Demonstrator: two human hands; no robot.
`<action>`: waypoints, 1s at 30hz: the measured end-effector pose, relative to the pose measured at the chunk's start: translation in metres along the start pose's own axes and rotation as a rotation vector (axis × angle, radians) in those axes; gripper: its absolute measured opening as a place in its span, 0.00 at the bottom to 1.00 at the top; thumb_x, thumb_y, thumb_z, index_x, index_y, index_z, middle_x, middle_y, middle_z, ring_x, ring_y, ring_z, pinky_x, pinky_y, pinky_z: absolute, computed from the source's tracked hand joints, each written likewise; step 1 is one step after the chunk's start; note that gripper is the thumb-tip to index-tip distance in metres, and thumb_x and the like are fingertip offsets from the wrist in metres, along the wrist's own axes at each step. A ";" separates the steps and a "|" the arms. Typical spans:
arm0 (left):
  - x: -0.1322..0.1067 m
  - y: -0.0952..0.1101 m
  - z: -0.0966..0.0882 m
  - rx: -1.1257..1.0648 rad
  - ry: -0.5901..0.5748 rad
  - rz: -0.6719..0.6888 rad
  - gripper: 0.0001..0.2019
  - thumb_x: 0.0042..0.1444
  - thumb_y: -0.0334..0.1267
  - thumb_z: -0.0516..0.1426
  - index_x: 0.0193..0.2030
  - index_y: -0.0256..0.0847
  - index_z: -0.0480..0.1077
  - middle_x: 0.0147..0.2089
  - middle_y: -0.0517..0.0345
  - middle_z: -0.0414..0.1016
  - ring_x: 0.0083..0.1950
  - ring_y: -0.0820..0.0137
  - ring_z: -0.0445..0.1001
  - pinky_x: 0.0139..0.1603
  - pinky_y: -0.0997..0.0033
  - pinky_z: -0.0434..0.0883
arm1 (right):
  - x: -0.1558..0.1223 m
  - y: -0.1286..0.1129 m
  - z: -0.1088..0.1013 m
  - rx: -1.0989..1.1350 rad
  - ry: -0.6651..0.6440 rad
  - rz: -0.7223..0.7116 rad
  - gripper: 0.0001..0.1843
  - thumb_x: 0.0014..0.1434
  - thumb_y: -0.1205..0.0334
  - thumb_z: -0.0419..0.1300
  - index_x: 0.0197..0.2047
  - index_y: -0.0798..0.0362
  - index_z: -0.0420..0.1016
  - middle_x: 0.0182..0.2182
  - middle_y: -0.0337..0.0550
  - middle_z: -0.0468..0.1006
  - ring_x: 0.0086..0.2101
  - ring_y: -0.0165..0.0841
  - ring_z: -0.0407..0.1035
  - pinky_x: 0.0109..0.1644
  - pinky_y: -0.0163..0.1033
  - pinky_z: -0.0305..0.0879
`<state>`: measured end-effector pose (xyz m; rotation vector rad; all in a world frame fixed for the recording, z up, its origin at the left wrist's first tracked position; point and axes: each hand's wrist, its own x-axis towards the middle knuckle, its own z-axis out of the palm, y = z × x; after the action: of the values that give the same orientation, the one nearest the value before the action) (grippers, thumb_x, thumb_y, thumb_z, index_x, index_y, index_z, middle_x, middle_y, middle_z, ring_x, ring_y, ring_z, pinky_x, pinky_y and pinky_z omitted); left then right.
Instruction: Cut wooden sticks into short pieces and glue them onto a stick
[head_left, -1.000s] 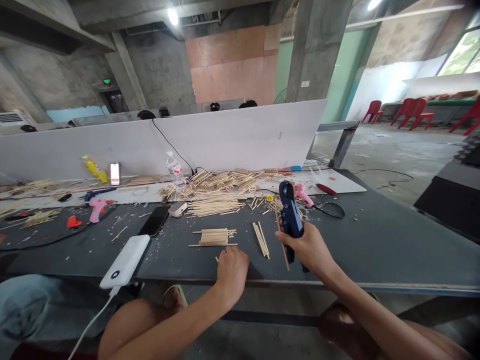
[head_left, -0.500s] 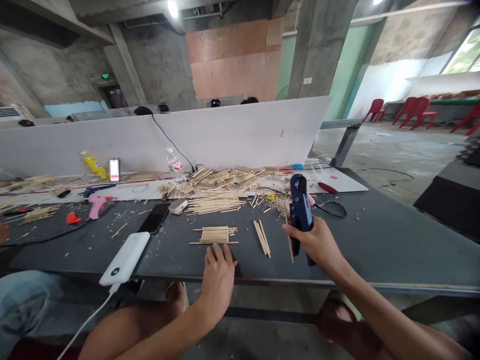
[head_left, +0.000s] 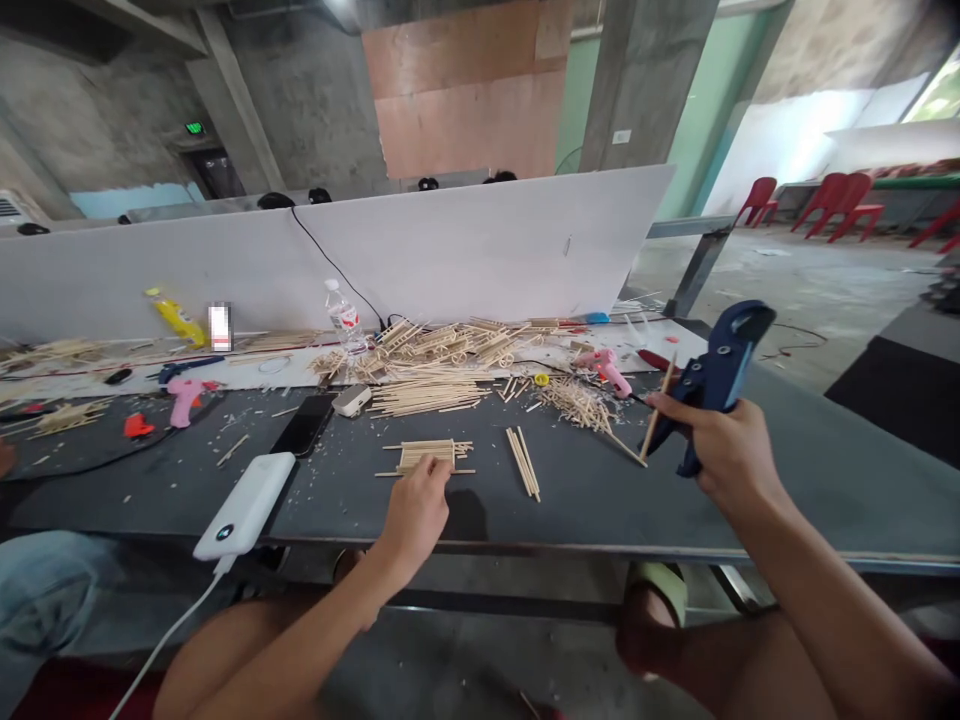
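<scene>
A small frame of wooden sticks (head_left: 414, 452) lies flat on the dark table. My left hand (head_left: 416, 510) is at its near edge, with fingers bunched together in a pinch over the near rail; the fingertips are partly hidden. On the right, my right hand (head_left: 739, 455) grips a dark blue hand cutter (head_left: 712, 375), raised above the table. A single wooden stick (head_left: 660, 408) stands up by its thumb, held along with the cutter. Between the hands lies a short row of loose sticks (head_left: 523, 463).
Behind are a stick bundle (head_left: 427, 392), stick assemblies (head_left: 450, 342), short offcuts (head_left: 574, 402) and a pink glue gun (head_left: 606, 370). On the left lie a white power bank (head_left: 244, 505), a black phone (head_left: 304, 425) and another pink glue gun (head_left: 184, 398). A water bottle (head_left: 345, 315) stands before the white partition (head_left: 465, 250).
My right hand has moved right and slightly up with the cutter and stick, tilting the cutter. My left hand's spread fingers have drawn together over the frame's near edge.
</scene>
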<state>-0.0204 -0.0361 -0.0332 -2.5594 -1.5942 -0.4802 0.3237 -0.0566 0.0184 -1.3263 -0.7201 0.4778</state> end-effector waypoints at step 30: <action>0.071 -0.013 -0.005 -0.115 -0.178 0.028 0.10 0.58 0.32 0.54 0.36 0.41 0.78 0.38 0.54 0.79 0.38 0.67 0.76 0.39 0.71 0.70 | -0.055 -0.014 0.080 -0.035 -0.409 0.144 0.16 0.41 0.56 0.69 0.33 0.55 0.74 0.22 0.39 0.74 0.24 0.35 0.71 0.31 0.39 0.69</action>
<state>-0.0037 0.0298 -0.0073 -2.7767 -1.6267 -0.3604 0.2272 -0.0416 0.0270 -1.3329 -0.9749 0.8715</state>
